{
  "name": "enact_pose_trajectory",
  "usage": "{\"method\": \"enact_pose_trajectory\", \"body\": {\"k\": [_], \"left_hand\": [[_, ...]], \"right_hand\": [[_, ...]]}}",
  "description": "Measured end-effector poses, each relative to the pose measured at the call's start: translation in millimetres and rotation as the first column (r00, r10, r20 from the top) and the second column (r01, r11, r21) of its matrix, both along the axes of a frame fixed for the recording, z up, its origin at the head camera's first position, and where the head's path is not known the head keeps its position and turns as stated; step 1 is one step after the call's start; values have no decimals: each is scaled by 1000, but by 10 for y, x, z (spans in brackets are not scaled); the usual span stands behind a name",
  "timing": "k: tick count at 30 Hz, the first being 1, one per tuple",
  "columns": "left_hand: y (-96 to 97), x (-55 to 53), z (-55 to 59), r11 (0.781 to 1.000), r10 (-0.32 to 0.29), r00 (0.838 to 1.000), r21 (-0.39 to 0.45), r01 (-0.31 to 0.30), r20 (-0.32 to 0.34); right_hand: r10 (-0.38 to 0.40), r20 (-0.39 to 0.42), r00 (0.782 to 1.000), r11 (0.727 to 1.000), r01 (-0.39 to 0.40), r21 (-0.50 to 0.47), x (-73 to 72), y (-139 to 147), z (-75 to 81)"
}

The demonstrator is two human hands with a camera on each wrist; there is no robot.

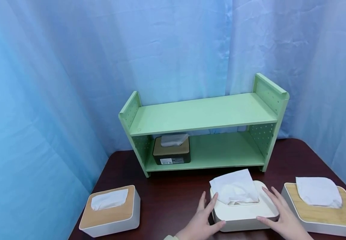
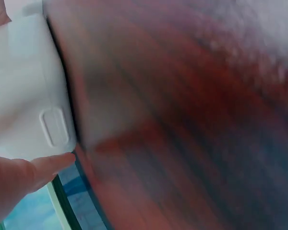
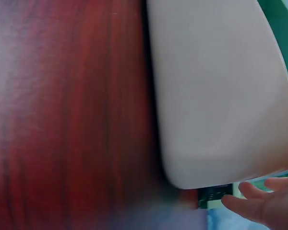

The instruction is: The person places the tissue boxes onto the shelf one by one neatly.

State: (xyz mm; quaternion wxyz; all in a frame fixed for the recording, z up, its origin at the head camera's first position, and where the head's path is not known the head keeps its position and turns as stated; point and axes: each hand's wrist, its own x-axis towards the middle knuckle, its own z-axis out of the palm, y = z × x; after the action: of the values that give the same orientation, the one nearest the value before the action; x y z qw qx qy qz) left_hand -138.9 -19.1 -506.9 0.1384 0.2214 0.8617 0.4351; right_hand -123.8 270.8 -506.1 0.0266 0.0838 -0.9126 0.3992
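In the head view, a white tissue box (image 1: 242, 215) with a tissue (image 1: 236, 186) sticking out of its top stands at the front right of the table. My left hand (image 1: 201, 218) is at its left side, fingers spread, thumb by the front corner. On the opposite side my right hand (image 1: 282, 213) has its fingers extended along the box's edge. Close to the left fingers (image 2: 33, 175), the left wrist view shows the box's pale side (image 2: 26, 96). In the right wrist view, the fingers (image 3: 249, 203) show beyond the box's end. Whether either hand presses on it is hard to tell.
A green two-tier shelf (image 1: 203, 113) stands at the back of the dark table (image 1: 167, 196). On its lower tier sits a dark tissue box (image 1: 173, 151). White tissue boxes with wooden lids flank the hands, one left (image 1: 116, 213), one right (image 1: 320, 215). Blue curtains (image 1: 176, 50) hang behind.
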Motion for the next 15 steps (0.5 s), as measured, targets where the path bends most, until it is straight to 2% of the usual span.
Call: {"method": "enact_pose_trajectory", "body": {"k": [4, 7, 12, 15], "left_hand": [[48, 4, -33, 1000, -24, 998, -7, 23, -59], [76, 3, -44, 1000, -22, 996, 14, 23, -90], [95, -7, -62, 999, -8, 988, 52, 16, -156], [99, -2, -73, 998, 15, 986, 58, -5, -169]], "right_hand": [[33, -26, 999, 999, -33, -21, -8, 9, -114], [47, -25, 999, 999, -47, -21, -16, 7, -140], [25, -4, 1000, 999, -25, 29, -9, -21, -109], [-1, -40, 999, 997, 4, 72, 11, -46, -107]]}}
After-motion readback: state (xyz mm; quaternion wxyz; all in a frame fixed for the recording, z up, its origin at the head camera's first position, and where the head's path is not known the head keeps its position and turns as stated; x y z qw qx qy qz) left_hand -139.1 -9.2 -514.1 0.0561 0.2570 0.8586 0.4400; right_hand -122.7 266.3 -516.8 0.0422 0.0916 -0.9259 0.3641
